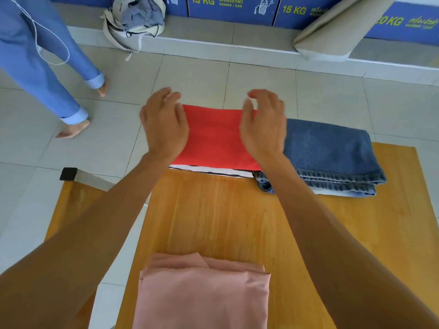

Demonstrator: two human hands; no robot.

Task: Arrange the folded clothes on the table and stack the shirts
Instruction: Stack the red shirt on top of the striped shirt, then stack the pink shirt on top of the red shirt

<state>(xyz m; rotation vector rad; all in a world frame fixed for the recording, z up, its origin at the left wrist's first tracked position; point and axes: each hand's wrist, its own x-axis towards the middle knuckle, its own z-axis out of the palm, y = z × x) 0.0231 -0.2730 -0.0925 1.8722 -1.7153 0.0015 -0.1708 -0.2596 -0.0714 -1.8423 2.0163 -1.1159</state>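
Red shirt (213, 136) lies flat, long axis left-right.

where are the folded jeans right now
In the head view the folded jeans lie at the table's far right, directly right of the red shirt and just beyond the right hand.

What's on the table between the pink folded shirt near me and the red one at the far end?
Nothing: the head view shows only bare wooden table between the pink shirt and the red shirt. The folded jeans lie off to the right.
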